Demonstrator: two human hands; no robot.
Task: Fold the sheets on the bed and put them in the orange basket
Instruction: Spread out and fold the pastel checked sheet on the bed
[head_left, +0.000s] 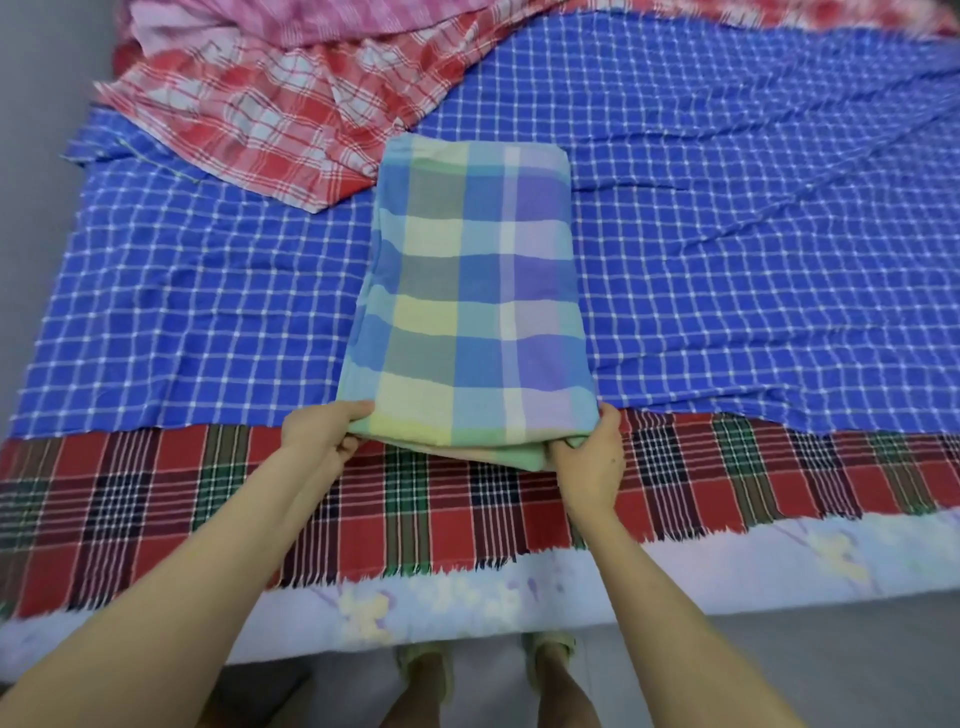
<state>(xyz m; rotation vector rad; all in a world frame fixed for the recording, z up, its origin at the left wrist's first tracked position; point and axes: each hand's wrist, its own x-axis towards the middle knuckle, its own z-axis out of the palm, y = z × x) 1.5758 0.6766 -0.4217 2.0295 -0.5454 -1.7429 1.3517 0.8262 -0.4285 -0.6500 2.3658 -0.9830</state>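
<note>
So, the pastel plaid sheet (467, 291) is folded to a long strip reaching away from your hands. The blue checked sheet (182, 312) under it lies unfolded, and no orange basket shows. Your left hand (324, 434) pinches its near-left corner — your right hand (589, 460) curls round the near-right one.

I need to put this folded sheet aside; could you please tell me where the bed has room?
Widest: the blue checked sheet right of the folded sheet. Smaller: left of it, between the red-and-white sheet and the tartan sheet. Crowded: far left, by the pink sheet.
</note>
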